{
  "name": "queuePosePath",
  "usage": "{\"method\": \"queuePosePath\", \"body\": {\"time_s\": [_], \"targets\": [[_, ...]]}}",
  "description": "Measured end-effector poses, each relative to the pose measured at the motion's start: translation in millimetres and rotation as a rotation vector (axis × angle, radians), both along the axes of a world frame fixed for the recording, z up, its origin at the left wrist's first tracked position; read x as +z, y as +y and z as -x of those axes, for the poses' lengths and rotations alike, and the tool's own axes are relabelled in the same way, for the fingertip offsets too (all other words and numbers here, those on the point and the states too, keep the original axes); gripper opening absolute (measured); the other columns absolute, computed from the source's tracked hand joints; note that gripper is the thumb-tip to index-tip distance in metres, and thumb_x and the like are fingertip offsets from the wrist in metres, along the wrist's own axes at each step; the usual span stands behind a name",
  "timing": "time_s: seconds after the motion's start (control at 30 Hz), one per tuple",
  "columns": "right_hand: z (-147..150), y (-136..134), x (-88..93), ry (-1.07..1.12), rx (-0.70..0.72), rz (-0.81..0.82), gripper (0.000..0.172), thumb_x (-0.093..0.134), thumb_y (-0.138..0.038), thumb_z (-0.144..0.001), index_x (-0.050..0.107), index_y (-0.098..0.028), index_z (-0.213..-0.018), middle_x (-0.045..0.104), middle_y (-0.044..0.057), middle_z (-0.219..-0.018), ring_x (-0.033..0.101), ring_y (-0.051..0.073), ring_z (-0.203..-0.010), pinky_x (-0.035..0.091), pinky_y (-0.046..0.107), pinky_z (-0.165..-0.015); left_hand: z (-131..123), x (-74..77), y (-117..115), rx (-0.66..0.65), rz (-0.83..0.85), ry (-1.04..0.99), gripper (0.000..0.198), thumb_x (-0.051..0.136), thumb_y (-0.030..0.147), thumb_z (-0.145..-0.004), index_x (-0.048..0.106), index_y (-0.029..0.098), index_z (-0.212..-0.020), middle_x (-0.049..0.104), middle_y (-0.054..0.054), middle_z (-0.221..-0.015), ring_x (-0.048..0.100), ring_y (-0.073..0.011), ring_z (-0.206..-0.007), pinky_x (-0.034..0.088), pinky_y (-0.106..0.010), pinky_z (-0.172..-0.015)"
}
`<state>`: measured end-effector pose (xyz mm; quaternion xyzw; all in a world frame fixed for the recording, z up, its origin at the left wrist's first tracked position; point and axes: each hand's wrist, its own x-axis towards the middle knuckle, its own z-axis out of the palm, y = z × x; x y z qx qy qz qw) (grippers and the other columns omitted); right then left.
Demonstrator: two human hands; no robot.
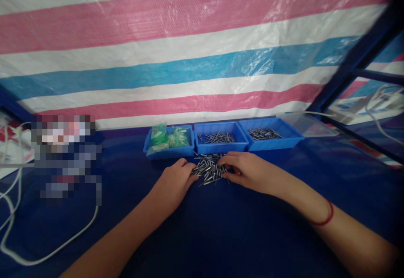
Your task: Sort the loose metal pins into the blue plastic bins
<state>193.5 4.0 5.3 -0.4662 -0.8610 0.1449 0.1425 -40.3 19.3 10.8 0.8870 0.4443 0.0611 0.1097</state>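
A loose pile of thin metal rods, dark and silvery, lies on the blue tabletop between my hands. My left hand rests against the pile's left edge, its thumb and index finger apart around the rod ends. From the other side, my right hand reaches in with fingertips touching the rods and a gap between thumb and index finger. Whether a single rod is between any fingers cannot be made out. Just behind the pile, a blue bin holds similar rods.
Another blue bin with metal rods stands at the right. The left bin contains green plastic bags. A clear plastic sheet or lid lies beyond the right bin. White cable loops across the left side; striped sheeting hangs behind.
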Motion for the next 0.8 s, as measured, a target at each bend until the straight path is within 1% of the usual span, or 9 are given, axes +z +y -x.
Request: {"method": "queuePosePath", "body": {"time_s": [0.1, 0.17, 0.23, 0.3, 0.43, 0.5, 0.63, 0.73, 0.8], "targets": [[10.1, -1.3, -1.3, 0.031, -0.004, -0.123, 0.018, 0.052, -0.019, -0.087, 0.063, -0.017, -0.101, 0.061, 0.008, -0.093, 0.060, 0.019, -0.083, 0.048, 0.033, -0.075, -5.3, -7.6, 0.4, -0.012, -0.030, -0.099, 0.023, 0.049, 0.025, -0.092, 0.059, 0.019, -0.112, 0.061, -0.006, -0.102, 0.062, -0.0201, -0.091, 0.050, -0.031, -0.081], [16.2, -1.8, -4.7, 0.034, -0.016, -0.220, 0.023, 0.052, -0.022, -0.088, 0.062, -0.017, -0.108, 0.061, 0.010, -0.100, 0.058, 0.023, -0.094, 0.047, 0.039, -0.084, -6.9, -11.4, 0.5, -0.027, -0.052, -0.140, 0.024, 0.049, 0.024, -0.093, 0.056, 0.020, -0.115, 0.060, -0.005, -0.103, 0.062, -0.0195, -0.092, 0.050, -0.031, -0.082], [20.8, -1.6, -8.6, 0.010, -0.015, -0.276, 0.029, 0.052, -0.027, -0.089, 0.059, -0.016, -0.114, 0.061, 0.013, -0.106, 0.055, 0.026, -0.100, 0.046, 0.044, -0.088, -7.4, -14.7, 0.6, -0.049, -0.089, -0.156, 0.025, 0.048, 0.023, -0.093, 0.054, 0.020, -0.117, 0.059, -0.005, -0.105, 0.061, -0.0198, -0.094, 0.050, -0.032, -0.084], [23.4, -1.0, -11.2, -0.014, -0.004, -0.291, 0.030, 0.051, -0.028, -0.089, 0.059, -0.016, -0.115, 0.061, 0.013, -0.107, 0.054, 0.027, -0.101, 0.045, 0.045, -0.089, -7.3, -17.5, 1.0, -0.065, -0.130, -0.160, 0.027, 0.048, 0.024, -0.093, 0.052, 0.019, -0.119, 0.057, -0.007, -0.111, 0.060, -0.0209, -0.099, 0.049, -0.034, -0.088], [23.2, -0.2, -11.8, 0.008, 0.029, -0.258, 0.020, 0.051, -0.021, -0.088, 0.063, -0.017, -0.103, 0.063, 0.010, -0.096, 0.056, 0.023, -0.094, 0.046, 0.041, -0.085, -7.3, -20.1, 2.7, -0.122, -0.160, -0.157, 0.038, 0.049, 0.028, -0.092, 0.045, 0.017, -0.128, 0.051, -0.013, -0.129, 0.055, -0.0239, -0.114, 0.045, -0.038, -0.098], [22.1, -0.1, -11.0, 0.030, 0.041, -0.233, 0.016, 0.053, -0.018, -0.085, 0.063, -0.017, -0.098, 0.063, 0.009, -0.093, 0.056, 0.022, -0.091, 0.046, 0.038, -0.084, -7.9, -19.5, 3.4, -0.165, -0.165, -0.137, 0.042, 0.048, 0.031, -0.092, 0.043, 0.016, -0.131, 0.049, -0.014, -0.134, 0.053, -0.0254, -0.118, 0.043, -0.040, -0.100], [21.2, -0.1, -9.9, 0.053, 0.053, -0.200, 0.014, 0.054, -0.017, -0.083, 0.063, -0.018, -0.095, 0.063, 0.008, -0.092, 0.056, 0.021, -0.092, 0.046, 0.037, -0.084, -9.9, -15.2, 3.2, -0.229, -0.167, -0.087, 0.037, 0.045, 0.031, -0.093, 0.048, 0.014, -0.127, 0.053, -0.014, -0.131, 0.054, -0.0256, -0.116, 0.043, -0.040, -0.099], [22.0, -0.3, -10.0, 0.056, 0.037, -0.190, 0.016, 0.053, -0.017, -0.085, 0.063, -0.018, -0.097, 0.063, 0.008, -0.095, 0.056, 0.021, -0.094, 0.046, 0.038, -0.085, -9.8, -10.4, 2.3, -0.246, -0.136, -0.114, 0.032, 0.045, 0.030, -0.094, 0.053, 0.016, -0.122, 0.058, -0.011, -0.123, 0.057, -0.0231, -0.111, 0.045, -0.037, -0.097], [22.7, -0.1, -11.3, 0.056, 0.018, -0.218, 0.020, 0.051, -0.017, -0.086, 0.063, -0.018, -0.102, 0.063, 0.009, -0.102, 0.056, 0.022, -0.096, 0.046, 0.038, -0.086, -8.1, -7.9, 3.0, -0.257, -0.114, -0.145, 0.030, 0.045, 0.029, -0.094, 0.055, 0.017, -0.120, 0.060, -0.010, -0.118, 0.058, -0.0216, -0.108, 0.046, -0.035, -0.096]]}}
